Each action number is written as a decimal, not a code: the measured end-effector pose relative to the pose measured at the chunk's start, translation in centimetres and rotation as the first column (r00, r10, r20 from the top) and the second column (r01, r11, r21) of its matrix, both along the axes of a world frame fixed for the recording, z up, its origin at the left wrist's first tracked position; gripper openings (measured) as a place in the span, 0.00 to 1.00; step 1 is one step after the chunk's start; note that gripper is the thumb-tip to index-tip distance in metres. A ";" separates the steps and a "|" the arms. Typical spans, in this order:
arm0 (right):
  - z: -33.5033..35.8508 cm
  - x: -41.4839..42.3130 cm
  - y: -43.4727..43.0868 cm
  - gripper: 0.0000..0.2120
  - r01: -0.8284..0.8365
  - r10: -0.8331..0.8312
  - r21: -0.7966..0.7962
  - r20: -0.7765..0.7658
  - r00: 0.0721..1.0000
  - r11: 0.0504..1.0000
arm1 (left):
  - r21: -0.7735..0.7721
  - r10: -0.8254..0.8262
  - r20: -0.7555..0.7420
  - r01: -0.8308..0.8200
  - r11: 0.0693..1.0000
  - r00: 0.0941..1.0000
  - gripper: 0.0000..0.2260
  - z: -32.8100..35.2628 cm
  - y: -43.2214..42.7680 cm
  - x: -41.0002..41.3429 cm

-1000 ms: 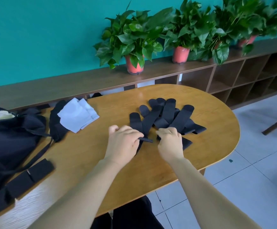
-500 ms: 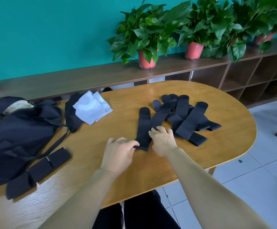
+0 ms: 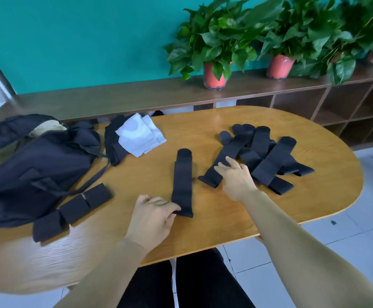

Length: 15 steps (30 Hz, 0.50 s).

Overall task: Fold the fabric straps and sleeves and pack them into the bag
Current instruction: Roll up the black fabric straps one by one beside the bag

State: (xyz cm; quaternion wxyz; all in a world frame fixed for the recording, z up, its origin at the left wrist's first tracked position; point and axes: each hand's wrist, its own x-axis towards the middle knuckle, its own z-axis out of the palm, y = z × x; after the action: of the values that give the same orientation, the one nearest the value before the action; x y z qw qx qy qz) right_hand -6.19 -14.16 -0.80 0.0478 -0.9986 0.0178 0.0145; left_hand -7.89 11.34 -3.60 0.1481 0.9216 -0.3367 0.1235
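Here the left hand (image 3: 152,218) pinches the near end of a long black fabric strap (image 3: 182,181) on the oval wooden table (image 3: 327,196); the right hand (image 3: 236,177), flat-fingered, touches the black strap heap (image 3: 272,161). Tugging could scatter that heap.

Bright even light, blurred left edge

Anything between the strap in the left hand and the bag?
Mostly bare table. A row of folded black pieces lies along the near edge of the bag, on the straight path from the strap that the left hand pinches. Lifting over them should clear it.
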 end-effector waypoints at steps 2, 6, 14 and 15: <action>0.4 -0.3 1.1 0.29 -0.048 0.047 0.010 0.069 0.997 0.999 | 0.044 -0.018 -0.028 0.020 0.999 0.999 0.13 0.4 0.4 -0.4; 0.8 -1.3 4.0 0.25 -0.171 0.145 0.079 0.266 0.953 0.982 | 0.040 -0.041 -0.184 0.049 0.998 0.982 0.30 1.2 0.8 -0.6; -0.8 -3.0 8.6 0.18 -0.356 0.359 -0.048 0.133 0.924 0.933 | 0.031 -0.051 -0.076 0.054 0.998 0.996 0.17 -1.0 -0.2 0.7; -1.0 -2.8 8.6 0.18 -0.346 0.351 -0.077 0.067 0.934 0.935 | 0.031 -0.051 -0.070 0.053 0.998 0.996 0.16 -1.2 -0.1 0.7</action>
State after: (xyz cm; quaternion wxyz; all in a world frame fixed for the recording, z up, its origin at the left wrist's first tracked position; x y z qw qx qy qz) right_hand -8.96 -5.52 -1.80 0.0133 -0.9867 -0.1608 -0.0174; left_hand -7.19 11.21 -4.77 0.1478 0.9186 -0.3573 0.0821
